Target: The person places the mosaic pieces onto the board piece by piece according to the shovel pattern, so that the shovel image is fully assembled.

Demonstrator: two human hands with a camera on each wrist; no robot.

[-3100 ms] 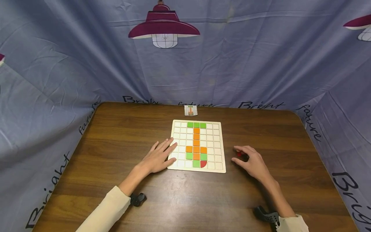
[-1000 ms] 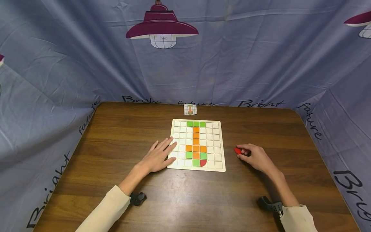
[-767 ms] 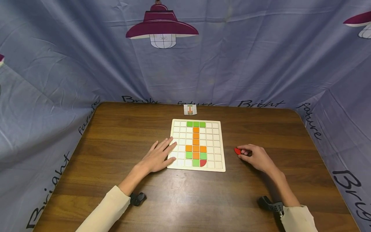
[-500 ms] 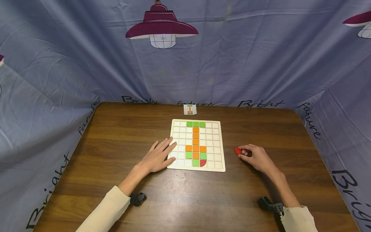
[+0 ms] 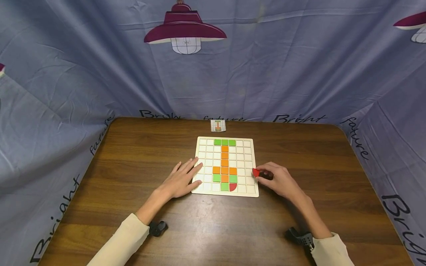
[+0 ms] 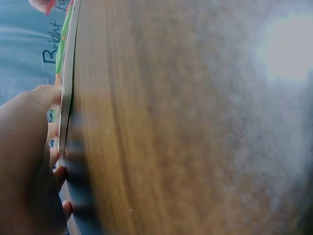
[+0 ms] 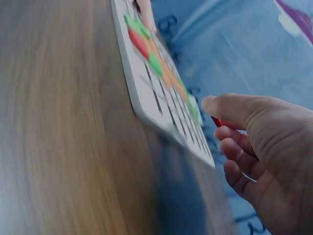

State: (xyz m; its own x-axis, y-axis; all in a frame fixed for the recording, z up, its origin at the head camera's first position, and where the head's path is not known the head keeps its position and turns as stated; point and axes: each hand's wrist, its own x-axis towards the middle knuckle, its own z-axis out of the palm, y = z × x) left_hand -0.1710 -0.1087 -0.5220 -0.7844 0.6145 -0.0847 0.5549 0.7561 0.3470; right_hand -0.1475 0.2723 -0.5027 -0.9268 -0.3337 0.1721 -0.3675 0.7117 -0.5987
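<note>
A pale square grid board (image 5: 247,184) lies mid-table, bearing green, orange and red tiles. Orange tiles (image 5: 225,155) form a column with a short crossbar, and green tiles (image 5: 225,142) sit at its top and near its foot. One red quarter-round tile (image 5: 233,187) fills a cell in the bottom row. My left hand (image 5: 181,180) rests with spread fingers on the board's left edge. At the right edge, my right hand (image 5: 277,179) pinches a second red tile (image 5: 255,172) between thumb and fingers, raised above the table in the right wrist view.
A small pattern card (image 5: 217,126) lies behind the board, near the back of the brown wooden table (image 5: 149,136). Blue-grey curtains (image 5: 266,74) hang round the back and both sides.
Earlier my right hand was on the table right of the board, then pinched the red tile there. It has since carried the tile left to the board's edge. My left hand stayed put.
</note>
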